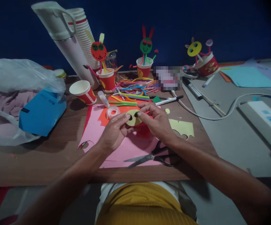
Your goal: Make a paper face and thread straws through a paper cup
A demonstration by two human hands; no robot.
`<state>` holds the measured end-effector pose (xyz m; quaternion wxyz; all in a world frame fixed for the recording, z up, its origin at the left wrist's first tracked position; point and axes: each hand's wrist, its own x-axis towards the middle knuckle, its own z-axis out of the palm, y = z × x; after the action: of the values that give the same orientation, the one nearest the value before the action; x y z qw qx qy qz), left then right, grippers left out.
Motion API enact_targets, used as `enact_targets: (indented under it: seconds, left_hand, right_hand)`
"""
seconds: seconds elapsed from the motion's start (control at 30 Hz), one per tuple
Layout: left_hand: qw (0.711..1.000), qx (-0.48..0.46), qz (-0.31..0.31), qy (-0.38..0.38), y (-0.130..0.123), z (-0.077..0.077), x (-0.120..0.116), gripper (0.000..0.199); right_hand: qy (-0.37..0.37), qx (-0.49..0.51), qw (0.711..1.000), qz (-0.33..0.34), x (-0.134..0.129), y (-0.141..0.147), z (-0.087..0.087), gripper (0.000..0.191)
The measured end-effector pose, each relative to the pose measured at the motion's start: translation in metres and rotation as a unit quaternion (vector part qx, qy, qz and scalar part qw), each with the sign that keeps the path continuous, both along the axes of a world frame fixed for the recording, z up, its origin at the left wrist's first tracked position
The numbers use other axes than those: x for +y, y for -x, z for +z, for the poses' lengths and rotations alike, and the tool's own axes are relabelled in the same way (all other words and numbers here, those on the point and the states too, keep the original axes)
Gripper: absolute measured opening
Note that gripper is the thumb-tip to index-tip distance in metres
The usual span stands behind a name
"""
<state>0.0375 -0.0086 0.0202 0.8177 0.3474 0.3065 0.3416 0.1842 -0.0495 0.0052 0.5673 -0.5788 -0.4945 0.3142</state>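
A pale yellow paper disc [133,121] with two dark spots is held between both hands above the pink and red paper [123,147]. My left hand [115,131] pinches its left side, the thumb at the left dark spot. On the right side, my right hand [155,120] grips the disc, its thumb at the other dark spot. Black-handled scissors [149,157] lie partly open on the paper below the hands. A roll of tape [113,112] sits just behind my left hand. Yellow paper with cut-out edges [181,128] lies right of my right hand.
Colourful sticks [135,87] and an empty paper cup [82,92] lie behind the hands. Decorated cups [145,67] line the back, beside a flask [72,56]. A plastic bag [13,78] is at left; a power strip [268,115] and marker [193,89] are at right.
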Motion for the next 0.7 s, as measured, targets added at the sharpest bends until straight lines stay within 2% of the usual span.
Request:
enact_targets:
  seconds: [0.2, 0.43, 0.7]
  left_hand:
    - [0.998, 0.045, -0.013, -0.038, 0.0005, -0.0001, -0.0016, 0.013]
    - [0.978, 0.185, -0.012, -0.099, 0.0010, 0.0010, -0.0026, 0.017]
    - [0.979, 0.178, 0.000, -0.101, 0.0009, 0.0012, -0.0014, 0.015]
  right_hand:
    - [0.037, 0.083, 0.996, -0.001, 0.0014, -0.0016, -0.0028, 0.012]
    - [0.070, 0.110, 0.991, 0.007, 0.0009, -0.0011, -0.0030, 0.013]
    - [0.063, 0.092, 0.994, 0.006, -0.0001, 0.0007, -0.0063, 0.012]
